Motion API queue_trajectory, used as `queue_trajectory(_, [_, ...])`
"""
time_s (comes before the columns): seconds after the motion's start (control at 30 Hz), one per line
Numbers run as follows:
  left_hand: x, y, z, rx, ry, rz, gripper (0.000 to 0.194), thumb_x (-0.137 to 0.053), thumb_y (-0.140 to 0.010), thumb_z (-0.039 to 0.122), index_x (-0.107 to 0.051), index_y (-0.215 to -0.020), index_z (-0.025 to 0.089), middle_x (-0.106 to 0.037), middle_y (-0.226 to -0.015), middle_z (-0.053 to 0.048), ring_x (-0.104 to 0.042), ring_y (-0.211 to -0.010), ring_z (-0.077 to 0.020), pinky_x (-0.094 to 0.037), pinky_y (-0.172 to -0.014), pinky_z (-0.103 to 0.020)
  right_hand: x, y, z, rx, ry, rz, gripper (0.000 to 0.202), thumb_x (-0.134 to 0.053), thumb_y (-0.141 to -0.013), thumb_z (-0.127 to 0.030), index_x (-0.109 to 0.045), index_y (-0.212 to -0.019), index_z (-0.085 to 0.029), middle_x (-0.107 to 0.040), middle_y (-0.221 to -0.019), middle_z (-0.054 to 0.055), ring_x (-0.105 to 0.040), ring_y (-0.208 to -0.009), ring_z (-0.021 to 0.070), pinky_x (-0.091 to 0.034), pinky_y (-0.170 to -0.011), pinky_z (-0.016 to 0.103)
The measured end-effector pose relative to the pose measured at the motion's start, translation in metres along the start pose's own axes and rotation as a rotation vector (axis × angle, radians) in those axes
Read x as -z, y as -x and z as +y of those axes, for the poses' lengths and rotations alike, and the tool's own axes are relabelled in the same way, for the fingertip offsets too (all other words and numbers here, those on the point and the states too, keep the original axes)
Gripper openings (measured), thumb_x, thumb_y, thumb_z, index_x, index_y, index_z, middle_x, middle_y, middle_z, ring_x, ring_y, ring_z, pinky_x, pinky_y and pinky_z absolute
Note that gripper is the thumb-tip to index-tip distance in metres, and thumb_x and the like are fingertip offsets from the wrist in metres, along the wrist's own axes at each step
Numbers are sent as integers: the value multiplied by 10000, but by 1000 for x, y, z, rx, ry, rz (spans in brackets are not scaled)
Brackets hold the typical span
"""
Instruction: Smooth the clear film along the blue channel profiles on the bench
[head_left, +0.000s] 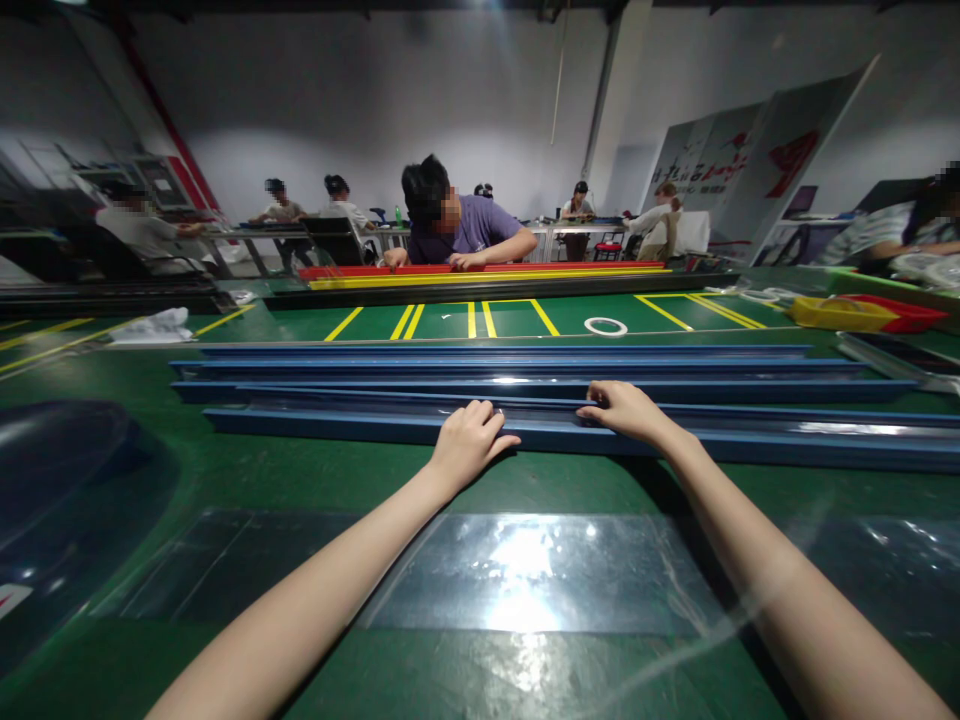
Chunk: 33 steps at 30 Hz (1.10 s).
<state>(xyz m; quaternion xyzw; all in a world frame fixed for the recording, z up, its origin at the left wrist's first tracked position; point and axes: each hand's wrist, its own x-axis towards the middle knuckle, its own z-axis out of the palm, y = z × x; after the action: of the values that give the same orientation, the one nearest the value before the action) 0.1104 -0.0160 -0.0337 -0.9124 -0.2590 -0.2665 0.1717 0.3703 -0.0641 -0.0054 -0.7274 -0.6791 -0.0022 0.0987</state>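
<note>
A long blue channel rail [360, 428] lies crosswise on the green table in front of me. My left hand [469, 442] is on its near wall, fingers curled over into the groove and thumb stretched to the right. Further right along the same rail, my right hand [626, 408] is closed at the groove's far wall, thumb and fingers bent toward each other; the fingertips are partly hidden. Just behind lie more blue rails [360, 388], nearly parallel and close together. Glossy clear film [420, 570] lies flat on the table beneath my forearms.
A dark blue rounded object [67, 500] stands at the left. Behind the rails are a white ring [606, 327], crumpled plastic [154, 328] and a yellow tray [840, 314]. Across the table, a person in a purple shirt [487, 228] bends over red, yellow [480, 281] and black rails.
</note>
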Motion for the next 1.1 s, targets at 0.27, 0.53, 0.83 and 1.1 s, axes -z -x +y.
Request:
queue_trajectory(0.27, [0,0,0,9,-35,21,381,-389,-811,506,-563,-796,166,-540,-758,-43,-471,-725,-171,-311,-611,-281,0,1,0,8,5,10,260,-488,-718,-442,-529,-727,-186,-617,-767,62,-541,-687,184,-341,-553,243])
queue_trajectory(0.53, [-3,0,-1,-21,-6,58,358,-425,-806,480,-571,-774,155,-558,-742,-38,-473,-709,-168,-317,-614,-281,-2,0,2,12,-8,21,256,-498,-713,-438,-536,-731,-186,-621,-771,63,-546,-695,188,-339,-555,243])
queue_trajectory(0.83, [-6,1,-2,-19,42,62,326,-449,-803,457,-563,-781,152,-556,-759,-39,-477,-730,-164,-357,-627,-261,-2,-1,1,11,-5,17,261,-499,-717,-436,-549,-747,-182,-627,-788,66,-548,-706,188,-346,-562,245])
queue_trajectory(1.1, [-2,1,-1,-6,-2,39,359,-416,-810,484,-565,-773,159,-545,-745,-39,-478,-729,-166,-345,-611,-265,-1,0,0,-1,-6,19,255,-500,-716,-436,-541,-741,-185,-624,-779,61,-545,-695,183,-343,-558,243])
